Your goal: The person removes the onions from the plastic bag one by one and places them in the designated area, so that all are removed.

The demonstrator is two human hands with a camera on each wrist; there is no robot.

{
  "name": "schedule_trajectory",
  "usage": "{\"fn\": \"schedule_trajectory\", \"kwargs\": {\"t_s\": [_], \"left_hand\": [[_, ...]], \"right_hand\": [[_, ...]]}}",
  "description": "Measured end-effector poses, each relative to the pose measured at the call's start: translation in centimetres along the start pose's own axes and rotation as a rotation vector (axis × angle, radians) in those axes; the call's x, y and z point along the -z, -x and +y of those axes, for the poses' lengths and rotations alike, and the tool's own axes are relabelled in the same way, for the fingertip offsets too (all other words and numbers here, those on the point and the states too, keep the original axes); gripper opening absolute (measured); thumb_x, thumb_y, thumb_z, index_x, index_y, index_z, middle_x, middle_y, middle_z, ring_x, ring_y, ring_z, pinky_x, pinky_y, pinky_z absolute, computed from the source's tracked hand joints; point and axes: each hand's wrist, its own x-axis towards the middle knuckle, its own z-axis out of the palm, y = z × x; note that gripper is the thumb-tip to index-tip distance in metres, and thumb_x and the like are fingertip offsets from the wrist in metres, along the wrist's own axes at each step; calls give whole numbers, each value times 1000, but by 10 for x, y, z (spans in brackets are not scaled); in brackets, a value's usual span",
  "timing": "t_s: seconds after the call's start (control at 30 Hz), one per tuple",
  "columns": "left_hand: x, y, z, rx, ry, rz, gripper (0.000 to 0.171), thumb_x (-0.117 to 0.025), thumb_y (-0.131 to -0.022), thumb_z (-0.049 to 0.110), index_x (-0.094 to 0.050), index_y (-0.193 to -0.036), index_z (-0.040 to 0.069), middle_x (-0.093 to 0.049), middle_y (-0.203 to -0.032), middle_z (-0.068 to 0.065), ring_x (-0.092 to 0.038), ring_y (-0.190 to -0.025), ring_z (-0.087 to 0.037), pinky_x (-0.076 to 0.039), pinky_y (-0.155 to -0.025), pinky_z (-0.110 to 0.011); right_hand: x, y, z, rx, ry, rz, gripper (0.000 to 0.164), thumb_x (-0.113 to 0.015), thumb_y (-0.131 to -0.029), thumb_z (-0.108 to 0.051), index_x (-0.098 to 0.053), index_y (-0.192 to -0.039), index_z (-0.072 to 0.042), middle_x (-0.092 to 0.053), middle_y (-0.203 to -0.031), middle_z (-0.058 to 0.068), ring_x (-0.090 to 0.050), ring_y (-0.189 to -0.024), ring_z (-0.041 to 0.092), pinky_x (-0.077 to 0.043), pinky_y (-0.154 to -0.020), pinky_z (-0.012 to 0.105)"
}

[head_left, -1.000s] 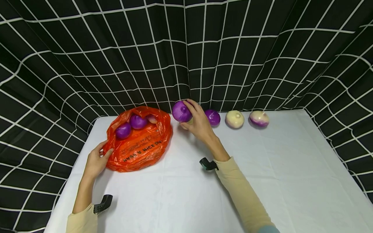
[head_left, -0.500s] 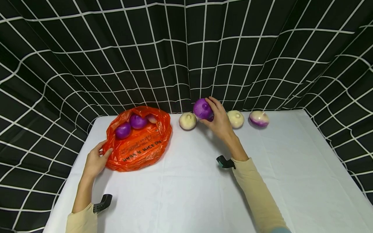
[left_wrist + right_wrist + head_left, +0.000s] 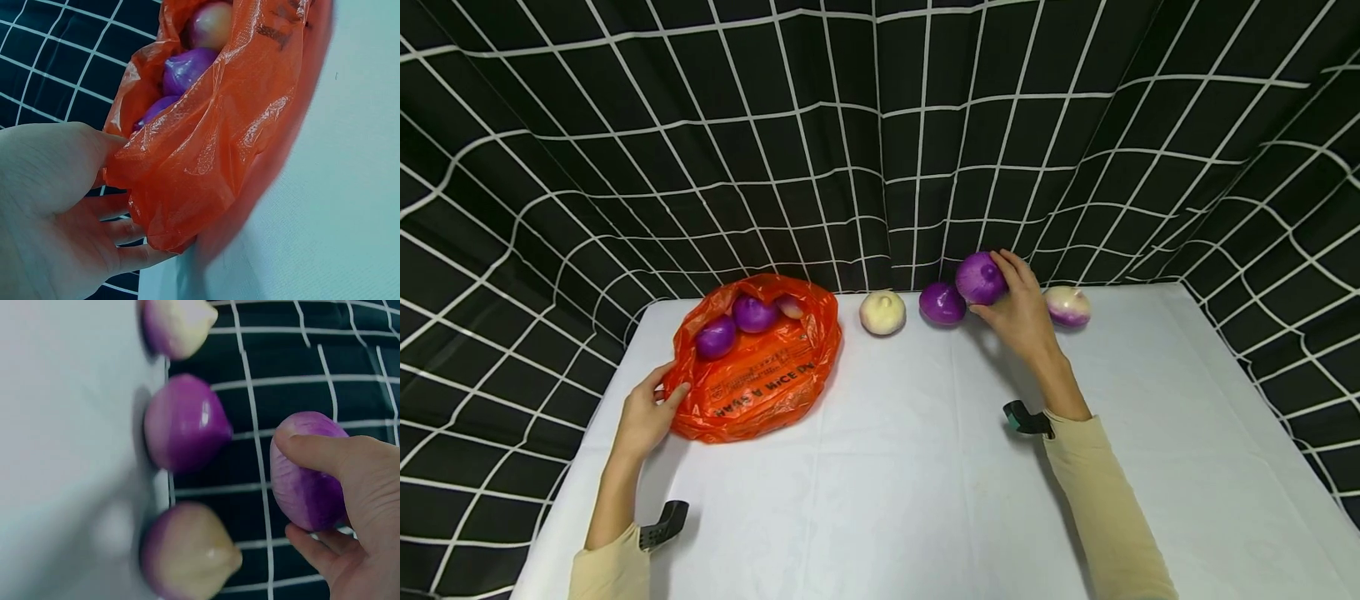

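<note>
**Purple onion (image 3: pixel 977 280) held in the right hand (image 3: pixel 1024 315); red-orange plastic bag (image 3: pixel 760 358) gripped by the left hand (image 3: pixel 647 412)**

The purple onion is suspended above the far edge of the bench (image 3: pixel 880 475), clear of its white cloth. The right hand is closed partway, its thumb and fingers curled against opposite sides of the onion. In the head view it overlaps the row of onions beneath. From left to right, these are a cream onion (image 3: pixel 882 313); a second purple onion (image 3: pixel 943 305); a pale onion (image 3: pixel 189 553), hidden behind the hand in the head view but visible from the right wrist; and a white-and-purple onion (image 3: pixel 1067 307).

To the left, well apart from the held onion, lies the bag, its mouth open and its wall printed with dark lettering. Inside are a left purple onion (image 3: pixel 716 337), a middle purple onion (image 3: pixel 755 313) and a two-toned onion (image 3: pixel 790 307), partly covered. The left hand pinches the bag's left edge between thumb and fingers, the plastic bunched in its grasp.

Both forearms wear beige sleeves (image 3: pixel 1105 492). A black curtain (image 3: pixel 808 150) with a white grid stands behind the bench.
</note>
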Motion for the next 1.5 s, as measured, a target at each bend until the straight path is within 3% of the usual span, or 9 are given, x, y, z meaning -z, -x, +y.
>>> {"fn": "schedule_trajectory", "kwargs": {"t_s": [0.23, 0.4, 0.73, 1.03, 1.5], "left_hand": [[0, 0, 3, 19, 5, -14, 52, -53, -101, 20, -40, -143, -7, -49, -133, -35, -56, -107, -47, -40, -66, -7], [0, 1, 3, 31, -2, -16, 52, -53, -102, 21, -40, -143, -7, -50, -131, -34, -56, -107, -46, -40, -65, -9], [0, 2, 2, 43, -7, -21, 53, -52, -102, 22, -39, -144, -6, -48, -134, -34, -55, -109, -47, -39, -67, -9], [0, 2, 3, 45, -2, -22, 52, -53, -102, 21, -39, -144, -7, -49, -133, -34, -55, -107, -45, -40, -66, -8], [-1, 2, 3, 46, -13, -17, 52, -53, -101, 20, -40, -144, -7, -49, -132, -34, -55, -106, -45, -41, -65, -9]], "right_hand": [[17, 8, 18, -34, 31, 30, 84, -85, -70, 1, -44, -143, 4, -39, -147, 22, -39, -135, 41, -27, -113, 49], [16, 15, 21, -25, 41, 17, 83, -86, -71, 0, -44, -142, 4, -39, -146, 24, -39, -134, 43, -29, -112, 50], [-19, 29, -3, 51, 76, -146, 84, -87, -72, -9, -45, -144, -4, -39, -148, 18, -38, -135, 40, -33, -108, 54], [-48, 39, -19, 125, 37, -244, 85, -88, -71, -11, -45, -144, -2, -40, -148, 18, -38, -137, 38, -33, -110, 51], [-75, 46, -39, 140, 25, -373, 81, -88, -72, -17, -49, -141, -1, -44, -145, 16, -42, -135, 34, -36, -108, 47]]}}
